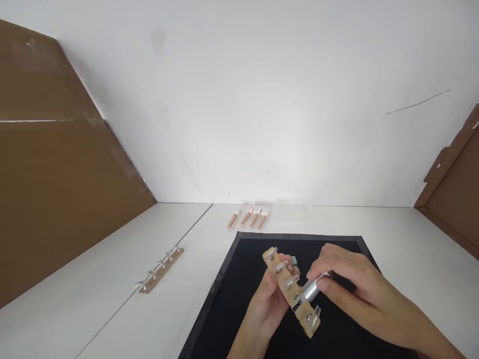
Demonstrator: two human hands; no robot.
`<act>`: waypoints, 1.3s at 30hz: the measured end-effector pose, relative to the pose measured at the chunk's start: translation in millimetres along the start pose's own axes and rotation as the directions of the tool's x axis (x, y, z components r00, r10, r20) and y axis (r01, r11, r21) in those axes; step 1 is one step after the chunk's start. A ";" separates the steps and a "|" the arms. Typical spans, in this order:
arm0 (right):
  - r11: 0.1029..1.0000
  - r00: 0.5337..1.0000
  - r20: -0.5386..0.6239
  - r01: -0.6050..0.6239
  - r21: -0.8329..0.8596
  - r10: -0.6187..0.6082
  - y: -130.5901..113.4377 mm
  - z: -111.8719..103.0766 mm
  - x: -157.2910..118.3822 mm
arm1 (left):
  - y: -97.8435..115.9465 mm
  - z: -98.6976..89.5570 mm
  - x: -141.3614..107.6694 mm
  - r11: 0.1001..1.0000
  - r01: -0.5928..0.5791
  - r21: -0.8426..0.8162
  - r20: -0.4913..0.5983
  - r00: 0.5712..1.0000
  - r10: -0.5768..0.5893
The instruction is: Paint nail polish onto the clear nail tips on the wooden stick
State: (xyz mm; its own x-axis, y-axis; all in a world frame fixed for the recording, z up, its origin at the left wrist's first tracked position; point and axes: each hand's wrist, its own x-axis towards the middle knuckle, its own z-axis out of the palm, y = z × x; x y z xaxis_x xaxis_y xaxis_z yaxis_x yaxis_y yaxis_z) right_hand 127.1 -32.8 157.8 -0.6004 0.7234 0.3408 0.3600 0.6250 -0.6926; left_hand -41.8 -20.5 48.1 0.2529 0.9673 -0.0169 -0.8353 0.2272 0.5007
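Okay, so I'm clasping the nail-tip strip (289,294) over the black mat (220,309) with my left grip (271,304), my right grip (352,284) is pinching a silver-handled brush (310,289) against it, and four visible tips (292,281) are looking colourless.

Two hands (266,304) (355,284); two strips (291,295) (164,270); four pink-and-white pieces (234,218) (247,216) (255,217) (263,218); one brush (311,290); one mat (228,304).

Gripping with the left hand (266,305), near and right of centre, palm turned upward, thumb on the left, fingers curled round (partly hidden). Pinching with the right hand (357,286), farther right, back upward, thumb and forefinger nearly meeting. Angled in from the near right corner with the right forearm (430,330).
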 end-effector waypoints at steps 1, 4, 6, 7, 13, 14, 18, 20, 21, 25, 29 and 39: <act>1.000 1.000 0.003 -0.003 -0.005 0.003 0.1 -0.2 0.1 | -0.2 -0.1 -0.2 1.000 0.000 -0.001 -0.001 1.000 0.000; 1.000 1.000 0.011 -0.005 -0.019 0.005 0.7 -0.7 -0.2 | -0.4 -0.5 -0.6 1.000 0.001 -0.006 0.000 1.000 -0.001; 1.000 1.000 0.013 -0.006 -0.025 0.007 0.9 -1.0 -0.4 | -0.5 -0.6 -0.7 1.000 0.008 -0.004 0.003 1.000 -0.008; 1.000 1.000 0.012 -0.009 -0.029 0.009 1.0 -1.0 -0.6 | -0.5 -0.5 -0.7 1.000 0.010 -0.003 0.002 1.000 -0.010; 0.999 0.999 0.024 -0.031 -0.041 0.032 2.3 0.5 -1.6 | -0.8 -0.6 -0.8 1.000 0.000 0.003 0.007 1.000 0.000; 0.999 0.999 0.023 -0.034 -0.041 0.035 2.5 0.7 -1.7 | -0.8 -0.8 -0.7 1.000 -0.002 0.004 0.010 1.000 0.002; 0.999 1.000 0.010 -0.028 -0.047 0.028 1.6 0.4 -1.6 | -1.0 -1.2 -0.3 1.000 0.001 -0.003 0.015 1.000 -0.001; 0.999 1.000 0.004 -0.024 -0.049 0.024 0.9 -0.2 -1.6 | -0.9 -1.1 -0.4 1.000 -0.002 -0.006 0.010 1.000 0.002; 0.999 1.000 0.003 -0.023 -0.049 0.023 0.7 -0.4 -1.7 | -0.9 -1.1 -0.4 1.000 -0.003 -0.004 0.008 1.000 0.003; 0.999 1.000 0.002 -0.025 -0.045 0.026 0.9 -0.1 -1.5 | -0.1 -0.7 -1.0 1.000 -0.006 0.000 -0.006 1.000 0.006; 0.999 1.000 -0.005 -0.028 -0.047 0.028 0.6 -0.1 -0.3 | 0.8 0.2 -2.4 1.000 -0.011 0.016 -0.020 1.000 0.012; 0.998 0.999 -0.009 -0.034 -0.046 0.034 -1.7 -1.7 0.0 | 1.8 -0.2 -3.6 0.999 -0.025 0.031 0.013 1.000 0.025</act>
State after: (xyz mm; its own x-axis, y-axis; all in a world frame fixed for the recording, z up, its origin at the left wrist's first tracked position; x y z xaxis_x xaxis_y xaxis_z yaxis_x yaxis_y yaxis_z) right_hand 127.7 -33.3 160.1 -0.5812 0.7470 0.3228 0.4131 0.6126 -0.6739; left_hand -44.4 -23.6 48.9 0.2388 0.9710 0.0068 -0.8260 0.1994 0.5273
